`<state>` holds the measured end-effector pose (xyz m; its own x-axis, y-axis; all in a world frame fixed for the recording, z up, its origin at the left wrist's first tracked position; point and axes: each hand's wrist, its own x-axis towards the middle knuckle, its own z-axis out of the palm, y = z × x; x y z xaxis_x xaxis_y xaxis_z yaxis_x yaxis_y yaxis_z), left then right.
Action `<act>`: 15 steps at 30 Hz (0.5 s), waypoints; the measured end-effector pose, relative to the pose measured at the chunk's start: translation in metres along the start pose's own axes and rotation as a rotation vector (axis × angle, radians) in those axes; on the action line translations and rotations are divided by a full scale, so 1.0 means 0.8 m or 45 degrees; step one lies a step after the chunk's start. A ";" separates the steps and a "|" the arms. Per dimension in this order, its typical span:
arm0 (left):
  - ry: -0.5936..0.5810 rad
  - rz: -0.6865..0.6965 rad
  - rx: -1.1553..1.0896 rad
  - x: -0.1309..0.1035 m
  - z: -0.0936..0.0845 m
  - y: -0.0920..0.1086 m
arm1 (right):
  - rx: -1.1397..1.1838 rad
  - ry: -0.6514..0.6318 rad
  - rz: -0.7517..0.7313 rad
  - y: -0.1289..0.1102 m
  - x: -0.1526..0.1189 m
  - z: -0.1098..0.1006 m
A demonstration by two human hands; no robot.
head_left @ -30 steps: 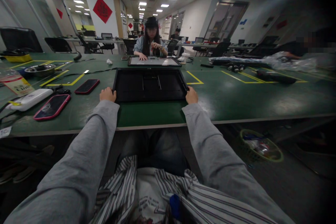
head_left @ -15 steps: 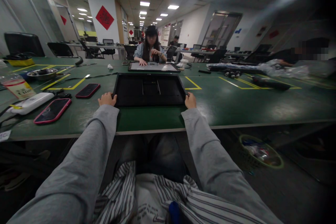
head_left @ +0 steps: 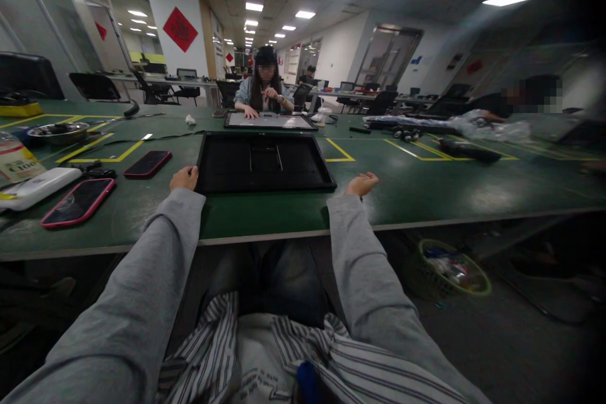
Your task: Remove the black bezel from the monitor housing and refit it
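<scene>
A shallow black rectangular panel with a raised rim [head_left: 222, 167], like a monitor's back cover, lies on the green table in front of me. Inside it, near the middle, two thin metallic strips stand beside a recess. My left hand [head_left: 184, 178] is closed at the panel's left edge, its fingertips on the rim. Off the right edge, my right hand [head_left: 362, 184] hovers just above the table, apart from the panel, its fingers stretched to the right with nothing in them.
Two red-cased phones [head_left: 148, 164] and a white device [head_left: 40, 189] lie at left, by a metal bowl [head_left: 59, 133]. Across the table a person rests a hand on a framed screen panel [head_left: 303, 122]. A dark power tool [head_left: 468, 150] lies right; a basket [head_left: 454, 268] stands below.
My right hand has let go of the panel's right edge and moved off to the right, its fingers opening. My left hand stays at the left edge. The view has shifted slightly.
</scene>
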<state>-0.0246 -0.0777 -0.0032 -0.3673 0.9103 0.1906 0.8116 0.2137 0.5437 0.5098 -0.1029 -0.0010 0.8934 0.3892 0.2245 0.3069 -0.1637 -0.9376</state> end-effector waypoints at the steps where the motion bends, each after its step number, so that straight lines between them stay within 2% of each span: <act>1: 0.000 -0.010 -0.039 0.003 0.001 -0.001 | 0.007 -0.035 -0.030 -0.001 -0.002 0.003; 3: 0.018 -0.036 -0.166 0.008 0.000 -0.002 | 0.020 -0.137 -0.130 -0.001 -0.006 0.011; 6: -0.003 -0.183 -0.623 0.014 -0.011 -0.005 | 0.026 -0.259 -0.271 0.000 -0.010 0.021; 10: -0.083 -0.367 -1.129 0.016 -0.035 -0.022 | 0.003 -0.267 -0.330 0.008 -0.005 0.030; 13: -0.094 -0.420 -1.283 0.015 -0.039 -0.029 | -0.036 -0.284 -0.317 0.017 0.001 0.036; 15: -0.079 -0.362 -1.160 0.015 -0.031 -0.026 | -0.080 -0.363 -0.318 0.023 0.003 0.042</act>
<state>-0.0571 -0.0798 0.0083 -0.4499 0.8899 -0.0759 0.0207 0.0953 0.9952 0.5068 -0.0740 -0.0266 0.6644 0.6590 0.3527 0.5311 -0.0842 -0.8431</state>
